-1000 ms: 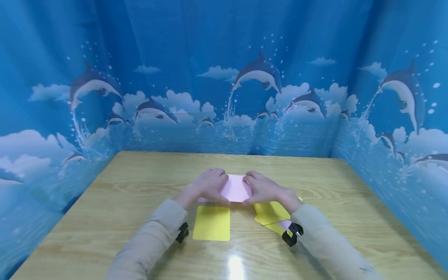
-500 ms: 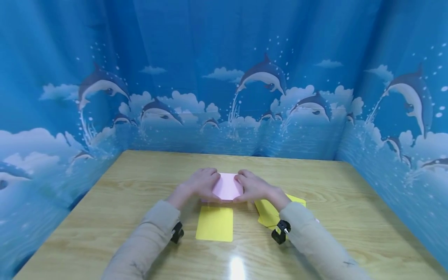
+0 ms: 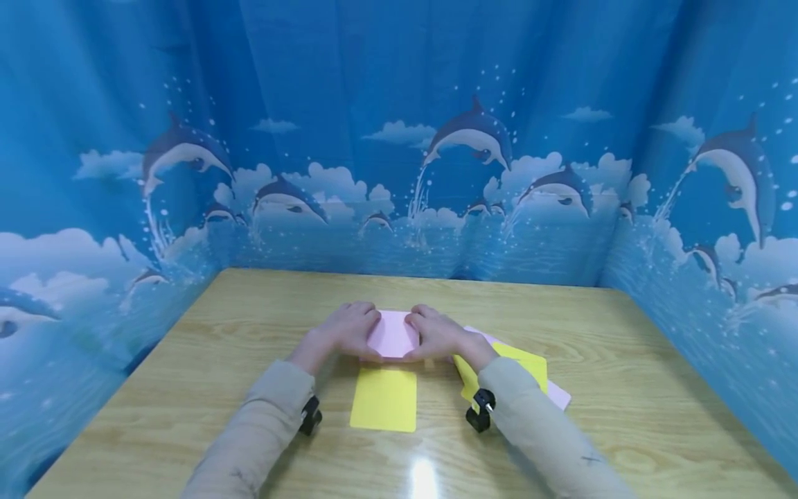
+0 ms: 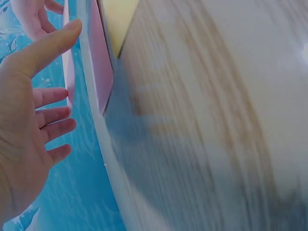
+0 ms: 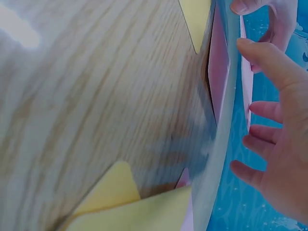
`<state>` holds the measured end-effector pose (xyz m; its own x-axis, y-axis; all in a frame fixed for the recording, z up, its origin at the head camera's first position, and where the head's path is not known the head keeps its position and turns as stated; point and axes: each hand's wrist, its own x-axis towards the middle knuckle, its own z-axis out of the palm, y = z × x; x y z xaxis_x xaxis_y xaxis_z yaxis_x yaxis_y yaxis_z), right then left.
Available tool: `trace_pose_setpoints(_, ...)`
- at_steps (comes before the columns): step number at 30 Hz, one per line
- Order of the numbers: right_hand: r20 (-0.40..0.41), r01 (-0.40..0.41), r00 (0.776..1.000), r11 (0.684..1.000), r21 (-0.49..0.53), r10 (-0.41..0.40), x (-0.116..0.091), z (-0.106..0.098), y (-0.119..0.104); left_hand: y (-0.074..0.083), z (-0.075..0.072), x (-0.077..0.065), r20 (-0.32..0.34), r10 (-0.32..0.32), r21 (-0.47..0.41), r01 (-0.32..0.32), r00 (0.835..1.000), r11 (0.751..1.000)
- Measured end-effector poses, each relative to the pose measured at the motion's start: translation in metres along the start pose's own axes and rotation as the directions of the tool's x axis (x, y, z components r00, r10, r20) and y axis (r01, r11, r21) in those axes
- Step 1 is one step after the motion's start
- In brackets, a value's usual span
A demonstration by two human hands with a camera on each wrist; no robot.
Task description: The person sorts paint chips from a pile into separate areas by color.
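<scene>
A pink card (image 3: 394, 335) is held a little above the table between both hands. My left hand (image 3: 349, 331) grips its left edge, thumb on the near side and fingers at the far side. My right hand (image 3: 439, 334) grips the right edge in the same way. In both wrist views the held card shows nearly edge-on as a thin strip. Below it lies another pink card (image 4: 100, 62) on the table, mostly hidden in the head view. Just nearer to me, a yellow square card (image 3: 384, 400) lies flat.
Under and beside the right forearm is a loose pile of yellow cards (image 3: 528, 364), with a pink card (image 3: 559, 395) sticking out. All rest on a wood-grain table (image 3: 249, 416). A blue dolphin-print curtain (image 3: 399, 138) surrounds its back and sides.
Both hands have moved left with the pink card, bringing it over the pink card on the table. More of the pile at the right shows now. The view has shifted slightly.
</scene>
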<state>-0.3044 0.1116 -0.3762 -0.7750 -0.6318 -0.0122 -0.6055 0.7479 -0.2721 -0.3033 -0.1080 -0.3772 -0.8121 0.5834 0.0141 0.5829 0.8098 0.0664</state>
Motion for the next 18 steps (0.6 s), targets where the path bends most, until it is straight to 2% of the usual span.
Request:
trace_pose_setpoints(11,0.058,-0.036,0.998,0.999,0.017,0.035,0.012,0.006,-0.002,-0.006,0.006,0.0,0.048,-0.053,-0.012,0.054,0.997,0.998)
trace_pose_setpoints(18,0.113,-0.095,0.989,0.995,0.034,0.09,0.016,0.012,-0.003,-0.007,0.01,0.0,0.072,-0.044,-0.001,0.044,0.996,0.999)
